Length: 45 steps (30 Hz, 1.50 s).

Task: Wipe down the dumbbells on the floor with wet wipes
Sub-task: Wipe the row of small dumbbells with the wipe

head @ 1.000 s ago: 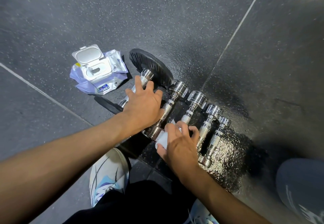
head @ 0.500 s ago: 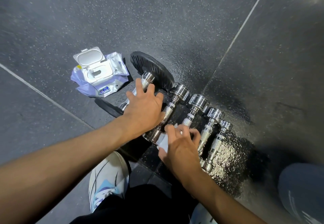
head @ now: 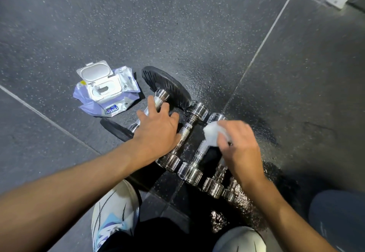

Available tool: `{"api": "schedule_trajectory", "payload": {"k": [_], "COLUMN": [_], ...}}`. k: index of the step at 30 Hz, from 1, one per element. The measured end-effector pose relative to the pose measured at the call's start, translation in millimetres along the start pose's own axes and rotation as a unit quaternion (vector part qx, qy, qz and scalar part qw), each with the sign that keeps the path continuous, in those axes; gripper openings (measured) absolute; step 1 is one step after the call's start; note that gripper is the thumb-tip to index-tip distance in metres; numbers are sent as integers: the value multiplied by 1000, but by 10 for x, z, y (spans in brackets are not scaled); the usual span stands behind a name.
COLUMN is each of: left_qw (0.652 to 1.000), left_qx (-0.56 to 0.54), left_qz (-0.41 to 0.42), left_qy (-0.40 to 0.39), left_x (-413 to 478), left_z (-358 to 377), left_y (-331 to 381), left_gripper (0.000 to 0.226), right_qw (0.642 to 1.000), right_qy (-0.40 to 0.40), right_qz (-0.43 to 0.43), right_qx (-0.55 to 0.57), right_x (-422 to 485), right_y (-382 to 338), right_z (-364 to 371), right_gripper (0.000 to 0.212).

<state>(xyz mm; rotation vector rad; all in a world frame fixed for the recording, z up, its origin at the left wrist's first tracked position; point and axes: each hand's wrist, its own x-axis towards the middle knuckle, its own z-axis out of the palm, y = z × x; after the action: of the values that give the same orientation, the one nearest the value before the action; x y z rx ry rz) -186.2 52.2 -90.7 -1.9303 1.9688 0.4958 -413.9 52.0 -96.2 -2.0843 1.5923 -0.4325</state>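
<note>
Worn items, as I log them from my feed, each placed from the left shoe.
1 – left shoe (head: pixel 115 212): white trainer, rounded toe, pale-blue panels, thin black strokes across the upper.
2 – right shoe (head: pixel 240 239), to the right of the left shoe: only an off-white toe cap in view.
3 – black garment (head: pixel 158 236), just right of the left shoe; trousers or shorts, I cannot tell.
4 – left forearm (head: pixel 79 182) and right forearm (head: pixel 276 202), above the left shoe: bare down to the left hand (head: pixel 158 131) and right hand (head: pixel 241 149).
</note>
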Motion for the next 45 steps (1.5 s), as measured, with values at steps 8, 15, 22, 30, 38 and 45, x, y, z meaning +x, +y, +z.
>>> {"api": "schedule_trajectory", "payload": {"k": [8,15,22,30,38,45], "left_qw": [1000,1000,1000,1000,1000,1000], "left_qx": [4,13,13,18,17,18], "left_qz": [3,2,-1,-4,-6,-6], "left_qy": [0,6,3,6,7,5], "left_x": [2,7,7,9,0,-12], "left_z": [31,31,32,45,22,16], "left_y": [7,-8,5,11,40,55], "left_gripper": [56,52,52,55,53,53], "right_qw": [980,978,983,983,985,960], "right_qy": [-62,-6,-138,-110,-163,-276], "right_qz": [-77,-110,-51,-23,49,31], "right_qx": [-175,-178,-108,-143,-38,-41], "right_x": [597,451,-218,-67,-258,-274], "right_y": [242,253,100,100,-83,-43], "right_z": [225,197,303,245,359,295], "right_gripper": [26,19,41,28,23,20]}}
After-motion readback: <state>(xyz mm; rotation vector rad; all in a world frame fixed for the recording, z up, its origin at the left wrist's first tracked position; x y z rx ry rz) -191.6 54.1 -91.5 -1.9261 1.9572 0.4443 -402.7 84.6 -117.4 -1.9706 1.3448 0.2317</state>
